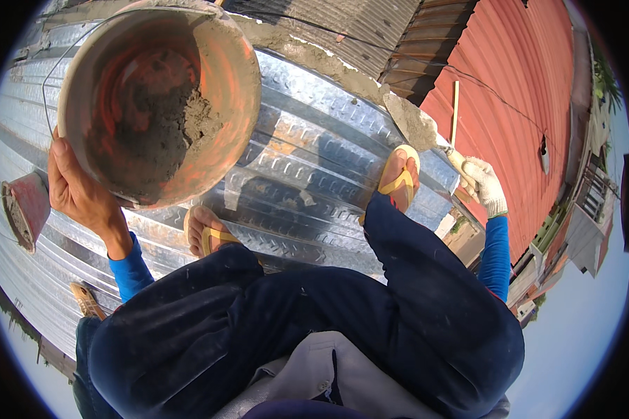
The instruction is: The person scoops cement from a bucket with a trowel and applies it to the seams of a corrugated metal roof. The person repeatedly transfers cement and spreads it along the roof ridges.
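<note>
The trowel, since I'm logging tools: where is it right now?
The trowel is at the head view's upper right, in the gloved right hand, its mortar-smeared blade just above the right foot's yellow flip-flop.

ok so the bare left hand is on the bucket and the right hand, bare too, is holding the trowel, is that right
Not quite: the right hand isn't bare; the head view shows it in a white glove. The bare left hand is on the bucket, and the right holds the trowel.
</note>
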### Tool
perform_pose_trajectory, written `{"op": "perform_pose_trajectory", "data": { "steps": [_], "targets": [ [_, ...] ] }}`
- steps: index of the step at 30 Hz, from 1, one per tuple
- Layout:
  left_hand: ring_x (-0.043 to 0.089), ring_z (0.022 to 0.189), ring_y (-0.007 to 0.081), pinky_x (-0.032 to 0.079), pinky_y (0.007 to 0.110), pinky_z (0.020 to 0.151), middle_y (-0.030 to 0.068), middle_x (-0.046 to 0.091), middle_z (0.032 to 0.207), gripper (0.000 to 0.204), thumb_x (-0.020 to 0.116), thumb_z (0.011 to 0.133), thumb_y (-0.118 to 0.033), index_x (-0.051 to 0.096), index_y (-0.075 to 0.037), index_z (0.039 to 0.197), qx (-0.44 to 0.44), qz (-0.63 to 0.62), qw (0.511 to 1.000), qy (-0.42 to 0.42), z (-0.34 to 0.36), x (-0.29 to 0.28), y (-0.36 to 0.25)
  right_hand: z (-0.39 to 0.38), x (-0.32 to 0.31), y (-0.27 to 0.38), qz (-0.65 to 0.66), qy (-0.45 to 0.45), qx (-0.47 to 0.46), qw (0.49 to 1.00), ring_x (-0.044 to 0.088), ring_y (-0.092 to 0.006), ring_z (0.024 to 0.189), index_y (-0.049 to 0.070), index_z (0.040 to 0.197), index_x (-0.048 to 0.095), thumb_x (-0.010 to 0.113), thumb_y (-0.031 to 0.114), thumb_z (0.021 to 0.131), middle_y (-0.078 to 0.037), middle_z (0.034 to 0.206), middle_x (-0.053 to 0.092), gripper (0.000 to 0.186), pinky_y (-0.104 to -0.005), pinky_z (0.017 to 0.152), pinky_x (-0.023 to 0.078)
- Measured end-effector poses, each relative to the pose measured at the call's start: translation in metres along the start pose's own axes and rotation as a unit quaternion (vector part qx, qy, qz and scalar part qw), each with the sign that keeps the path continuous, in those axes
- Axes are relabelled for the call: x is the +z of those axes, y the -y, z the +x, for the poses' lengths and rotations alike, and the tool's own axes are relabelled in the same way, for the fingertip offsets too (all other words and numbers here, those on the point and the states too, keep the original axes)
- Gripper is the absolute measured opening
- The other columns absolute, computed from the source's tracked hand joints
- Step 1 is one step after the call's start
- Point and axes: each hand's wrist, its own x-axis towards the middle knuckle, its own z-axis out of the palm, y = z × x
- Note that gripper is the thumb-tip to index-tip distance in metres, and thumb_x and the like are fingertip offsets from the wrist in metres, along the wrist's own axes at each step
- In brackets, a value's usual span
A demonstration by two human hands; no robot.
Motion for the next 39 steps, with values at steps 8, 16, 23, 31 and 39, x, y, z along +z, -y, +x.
{"op": "perform_pose_trajectory", "data": {
  "steps": [8, 16, 23, 31, 39],
  "targets": [
    [0.067, 0.095, 0.0124, 0.054, 0.029, 0.086, 0.0082, 0.078, 0.107, 0.043, 0.057, 0.112, -0.033, 0.075, 0.002, 0.129, -0.011, -0.001, 1.0, -0.001, 0.003, 0.003, -0.004, 0.006, 0.017, 0.047, -0.056, 0.084, -0.067, 0.993, 0.06, -0.0046, 0.065, -0.001, 0.129, 0.071, 0.076, 0.023, 0.096, -0.001, 0.082, 0.071, 0.041, -0.0208, 0.059, 0.046],
    [0.067, 0.094, 0.012, 0.054, 0.028, 0.086, 0.0083, 0.078, 0.106, 0.043, 0.058, 0.112, -0.033, 0.074, 0.002, 0.13, -0.009, -0.007, 1.0, -0.007, 0.0, -0.001, 0.005, 0.025, 0.026, 0.066, -0.127, 0.052, -0.07, 0.988, 0.056, -0.0035, 0.065, 0.0, 0.131, 0.073, 0.079, 0.022, 0.092, 0.003, 0.085, 0.069, 0.045, -0.0225, 0.057, 0.043],
    [0.067, 0.095, 0.0119, 0.054, 0.028, 0.085, 0.008, 0.078, 0.106, 0.044, 0.057, 0.112, -0.034, 0.074, 0.002, 0.131, -0.026, -0.006, 1.0, -0.009, -0.001, -0.002, 0.003, 0.021, 0.045, 0.079, -0.143, 0.067, -0.095, 0.983, 0.054, -0.0036, 0.066, -0.001, 0.132, 0.073, 0.081, 0.024, 0.09, 0.003, 0.087, 0.069, 0.05, -0.0221, 0.057, 0.042],
    [0.067, 0.094, 0.0117, 0.054, 0.029, 0.086, 0.0083, 0.078, 0.106, 0.044, 0.057, 0.112, -0.034, 0.074, 0.002, 0.131, -0.008, -0.009, 1.0, 0.004, 0.001, -0.001, 0.002, 0.041, 0.066, 0.088, -0.141, 0.061, -0.103, 0.983, 0.052, -0.0035, 0.065, -0.001, 0.134, 0.071, 0.08, 0.024, 0.089, 0.0, 0.087, 0.068, 0.052, -0.0216, 0.057, 0.041],
    [0.067, 0.094, 0.0115, 0.054, 0.029, 0.086, 0.0082, 0.078, 0.104, 0.045, 0.057, 0.112, -0.035, 0.074, 0.002, 0.131, -0.006, -0.012, 1.0, -0.003, 0.0, -0.001, 0.005, 0.045, 0.072, 0.091, -0.144, 0.082, -0.126, 0.978, 0.052, -0.0031, 0.06, 0.001, 0.133, 0.072, 0.074, 0.029, 0.096, 0.003, 0.081, 0.067, 0.046, -0.0215, 0.054, 0.039]
  ]
}}
